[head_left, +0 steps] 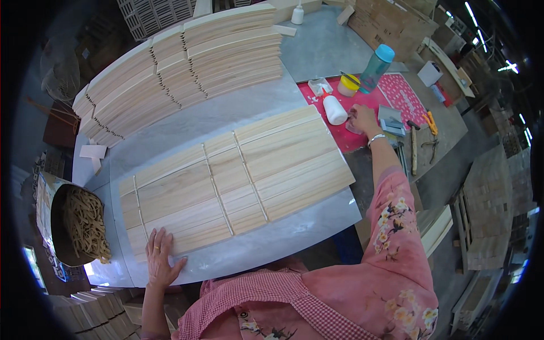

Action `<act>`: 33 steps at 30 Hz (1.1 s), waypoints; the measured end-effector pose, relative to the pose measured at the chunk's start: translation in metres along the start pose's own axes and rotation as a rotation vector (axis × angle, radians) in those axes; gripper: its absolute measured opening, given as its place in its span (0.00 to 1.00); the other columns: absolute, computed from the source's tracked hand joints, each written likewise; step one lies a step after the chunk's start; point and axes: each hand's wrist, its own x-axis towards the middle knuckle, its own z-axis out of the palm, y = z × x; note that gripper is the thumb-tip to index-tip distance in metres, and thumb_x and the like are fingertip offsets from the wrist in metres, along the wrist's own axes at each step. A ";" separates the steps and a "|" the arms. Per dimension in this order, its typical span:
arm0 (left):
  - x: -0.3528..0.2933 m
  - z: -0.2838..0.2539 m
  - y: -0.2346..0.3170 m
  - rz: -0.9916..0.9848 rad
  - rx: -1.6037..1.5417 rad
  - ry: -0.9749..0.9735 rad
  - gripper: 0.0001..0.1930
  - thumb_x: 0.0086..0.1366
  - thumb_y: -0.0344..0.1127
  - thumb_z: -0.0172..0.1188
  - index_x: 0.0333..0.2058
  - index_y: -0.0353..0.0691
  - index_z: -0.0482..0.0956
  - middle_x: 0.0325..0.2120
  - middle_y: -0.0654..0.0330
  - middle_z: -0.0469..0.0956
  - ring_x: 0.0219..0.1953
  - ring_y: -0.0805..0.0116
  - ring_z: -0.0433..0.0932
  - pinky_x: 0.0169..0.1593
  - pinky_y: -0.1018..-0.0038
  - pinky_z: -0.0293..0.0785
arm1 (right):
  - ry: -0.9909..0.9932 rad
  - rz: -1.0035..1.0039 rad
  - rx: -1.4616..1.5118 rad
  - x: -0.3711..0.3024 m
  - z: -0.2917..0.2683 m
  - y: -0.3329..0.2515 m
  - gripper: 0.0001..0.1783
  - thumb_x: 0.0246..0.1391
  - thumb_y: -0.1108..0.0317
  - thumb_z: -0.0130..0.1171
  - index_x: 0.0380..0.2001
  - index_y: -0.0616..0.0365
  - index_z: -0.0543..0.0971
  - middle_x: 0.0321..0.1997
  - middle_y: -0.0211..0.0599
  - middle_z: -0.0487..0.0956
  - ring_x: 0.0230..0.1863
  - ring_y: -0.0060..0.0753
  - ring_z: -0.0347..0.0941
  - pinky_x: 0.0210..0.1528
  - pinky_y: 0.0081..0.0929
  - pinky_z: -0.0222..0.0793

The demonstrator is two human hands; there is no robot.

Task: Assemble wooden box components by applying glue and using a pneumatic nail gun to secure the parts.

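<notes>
A flat wooden panel of joined boards (277,150) lies on the table before me, with three pale lines running across it. My left hand (161,259) rests open on the panel's near left corner, fingers spread, a ring on one of them. Stretched out to the far right, my right hand (362,120) is over a pink mat (369,102), its fingers curled together low on the mat. What they hold, if anything, is too small to make out. Just left of that hand lies a white squeeze bottle (335,111) with a red tip.
Stacked wooden boards (226,54) stand along the far side. A round container (68,221) of tan strips sits at the left. Near the mat are a yellow tub (348,85), a teal bottle (376,69), a hammer (413,147) and orange-handled pliers (432,122).
</notes>
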 end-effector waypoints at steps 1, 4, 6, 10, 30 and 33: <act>0.001 0.001 0.000 -0.002 -0.005 -0.002 0.40 0.57 0.52 0.67 0.65 0.41 0.66 0.70 0.50 0.60 0.72 0.40 0.54 0.70 0.48 0.53 | -0.143 -0.001 0.085 0.009 -0.002 0.002 0.15 0.56 0.65 0.61 0.47 0.54 0.82 0.50 0.45 0.80 0.50 0.50 0.77 0.49 0.42 0.75; 0.000 0.000 0.004 -0.020 -0.006 -0.011 0.40 0.57 0.52 0.67 0.65 0.41 0.66 0.69 0.50 0.60 0.72 0.40 0.54 0.70 0.48 0.53 | 0.055 -0.054 0.076 0.037 -0.002 -0.014 0.14 0.56 0.67 0.61 0.46 0.53 0.83 0.48 0.44 0.82 0.49 0.49 0.78 0.50 0.41 0.75; -0.001 -0.001 0.006 -0.039 -0.011 -0.024 0.39 0.57 0.51 0.66 0.65 0.41 0.67 0.69 0.49 0.60 0.72 0.40 0.54 0.70 0.48 0.54 | 0.248 -0.105 0.061 0.050 0.001 -0.023 0.13 0.56 0.69 0.60 0.45 0.52 0.85 0.47 0.44 0.83 0.48 0.49 0.78 0.51 0.40 0.76; 0.001 0.002 0.007 -0.037 -0.028 -0.010 0.39 0.57 0.51 0.67 0.65 0.41 0.67 0.69 0.49 0.60 0.72 0.39 0.55 0.70 0.48 0.54 | 0.223 -0.303 0.059 0.071 0.033 -0.004 0.13 0.56 0.69 0.59 0.44 0.50 0.86 0.45 0.44 0.84 0.45 0.52 0.79 0.49 0.40 0.76; 0.001 0.003 -0.010 0.055 0.216 0.066 0.32 0.63 0.46 0.64 0.63 0.43 0.70 0.71 0.57 0.59 0.75 0.42 0.49 0.71 0.45 0.51 | -0.023 -0.842 0.024 -0.232 -0.004 -0.118 0.34 0.50 0.53 0.70 0.61 0.48 0.75 0.69 0.37 0.69 0.69 0.47 0.64 0.67 0.43 0.59; 0.000 0.008 -0.010 0.051 0.278 0.099 0.31 0.64 0.47 0.63 0.64 0.44 0.69 0.72 0.58 0.57 0.75 0.43 0.47 0.71 0.44 0.50 | 0.009 -0.876 -0.035 -0.255 0.011 -0.128 0.30 0.53 0.56 0.67 0.60 0.47 0.76 0.70 0.35 0.69 0.70 0.47 0.63 0.67 0.43 0.59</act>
